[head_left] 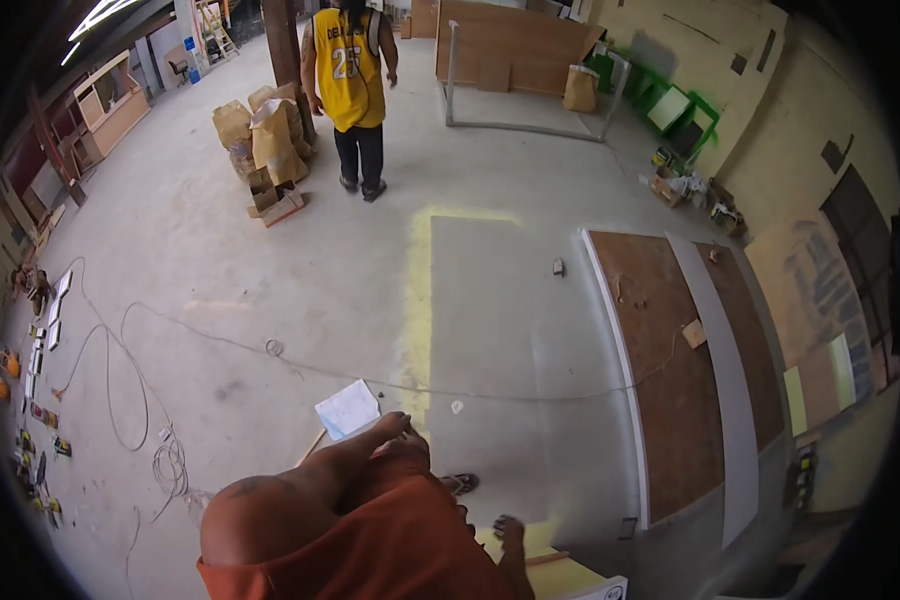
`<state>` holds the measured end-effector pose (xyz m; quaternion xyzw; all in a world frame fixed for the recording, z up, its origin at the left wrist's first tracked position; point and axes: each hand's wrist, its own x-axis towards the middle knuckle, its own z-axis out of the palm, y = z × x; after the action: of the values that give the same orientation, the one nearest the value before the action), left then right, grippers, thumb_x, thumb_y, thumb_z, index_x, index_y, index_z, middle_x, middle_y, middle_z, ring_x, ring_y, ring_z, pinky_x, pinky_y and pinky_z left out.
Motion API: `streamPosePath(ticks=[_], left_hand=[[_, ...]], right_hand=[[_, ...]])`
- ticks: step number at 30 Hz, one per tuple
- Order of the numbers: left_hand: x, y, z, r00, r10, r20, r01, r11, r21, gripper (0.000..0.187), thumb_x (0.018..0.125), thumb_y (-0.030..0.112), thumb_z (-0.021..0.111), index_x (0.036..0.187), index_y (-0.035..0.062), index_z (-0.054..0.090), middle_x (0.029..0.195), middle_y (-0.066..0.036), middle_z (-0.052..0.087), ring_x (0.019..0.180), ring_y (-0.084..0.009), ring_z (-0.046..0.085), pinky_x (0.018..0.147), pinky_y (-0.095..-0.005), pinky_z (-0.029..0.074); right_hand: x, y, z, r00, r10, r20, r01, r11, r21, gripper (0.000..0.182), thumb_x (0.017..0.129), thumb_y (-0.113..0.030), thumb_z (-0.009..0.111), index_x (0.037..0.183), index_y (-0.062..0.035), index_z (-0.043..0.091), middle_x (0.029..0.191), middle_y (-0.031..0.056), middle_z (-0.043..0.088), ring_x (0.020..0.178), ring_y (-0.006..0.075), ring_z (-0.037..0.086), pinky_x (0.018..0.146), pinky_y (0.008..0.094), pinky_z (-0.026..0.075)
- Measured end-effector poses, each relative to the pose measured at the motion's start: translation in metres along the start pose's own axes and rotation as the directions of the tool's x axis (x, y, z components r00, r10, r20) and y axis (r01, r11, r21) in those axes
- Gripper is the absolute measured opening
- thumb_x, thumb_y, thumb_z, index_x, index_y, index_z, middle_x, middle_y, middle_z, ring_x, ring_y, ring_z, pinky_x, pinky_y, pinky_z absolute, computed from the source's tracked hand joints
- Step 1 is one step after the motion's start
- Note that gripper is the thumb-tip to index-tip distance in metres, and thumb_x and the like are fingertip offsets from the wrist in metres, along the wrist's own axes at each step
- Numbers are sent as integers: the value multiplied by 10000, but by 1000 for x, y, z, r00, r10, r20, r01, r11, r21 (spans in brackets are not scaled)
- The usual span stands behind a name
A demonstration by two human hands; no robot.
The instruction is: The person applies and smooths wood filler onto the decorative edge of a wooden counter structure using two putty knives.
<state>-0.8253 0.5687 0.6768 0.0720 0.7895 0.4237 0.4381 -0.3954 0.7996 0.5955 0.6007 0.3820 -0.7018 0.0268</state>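
Workshop floor, bare grey concrete, with a faded yellow painted band [418, 310] running from near to far through the middle.

- Far centre: another person in a yellow jersey [348, 70], back turned, standing just beside a heap of paper sacks [270, 135]. A metal frame [530, 125] lies farther right.
- Right: a long brown panel [670, 370] with white edging lies flat on the floor.
- Left: a thin cable [120, 390] loops across the concrete. A row of small tools [30, 400] lies along the far left edge, too small to name.

Hands:
- Left hand [395, 425] is at the end of a bare arm stretched down and forward. The fingers are extended with nothing in them. The fingertips are near the right edge of a white sheet of paper [348, 408] lying flat on the floor, near centre. Whether they touch it I cannot tell.
- Right hand [510, 528] is low at the near edge and well apart from the left. It sits at the end of a pale board [560, 578]. It seems to rest on the board, but the grip is not readable.
- A sandalled foot [460, 483] shows between the two hands.

Step, as I judge it: a reach toward the sheet, not yet a pick-up, while the other hand stays on the board.

Lifting the sheet would call for a pinch at its near-right edge or corner. It lies flat on the concrete, so a fingertip would have to get under it or slide it first.
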Motion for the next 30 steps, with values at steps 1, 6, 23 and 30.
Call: streamPosePath(ticks=[1,6,23,30], left_hand=[[0,20,16,998,-49,46,53,995,-83,366,976,300,444,1016,32,690,887,-111,718,740,-245,704,706,-411,562],[50,62,66,872,158,464,-349,864,361,300,923,298,577,1045,51,694,883,-77,715,733,-203,688,659,-350,547],[324,347,333,707,-208,676,-161,883,440,340,1002,362,479,1067,46,587,1038,-124,672,879,-296,684,741,-422,537],[352,471,528,558,-366,745,-549,510,662,374,912,392,626,1137,98,684,1042,-70,717,896,-221,664,804,-392,511]], right_hand=[[6,-40,-12,995,-31,-97,30,999,-12,206,936,-229,527,1062,-91,614,846,87,656,681,235,652,576,382,528],[26,-188,-61,897,-284,-340,368,904,216,253,944,-255,553,1119,-73,576,859,75,637,699,197,635,554,317,504],[38,-59,-51,799,464,-383,99,527,844,184,966,-238,521,1028,-115,643,768,56,644,652,181,611,618,386,516],[74,-63,-61,554,-13,-832,624,669,405,323,917,-335,606,1082,-74,699,919,58,698,833,221,647,765,368,511]])
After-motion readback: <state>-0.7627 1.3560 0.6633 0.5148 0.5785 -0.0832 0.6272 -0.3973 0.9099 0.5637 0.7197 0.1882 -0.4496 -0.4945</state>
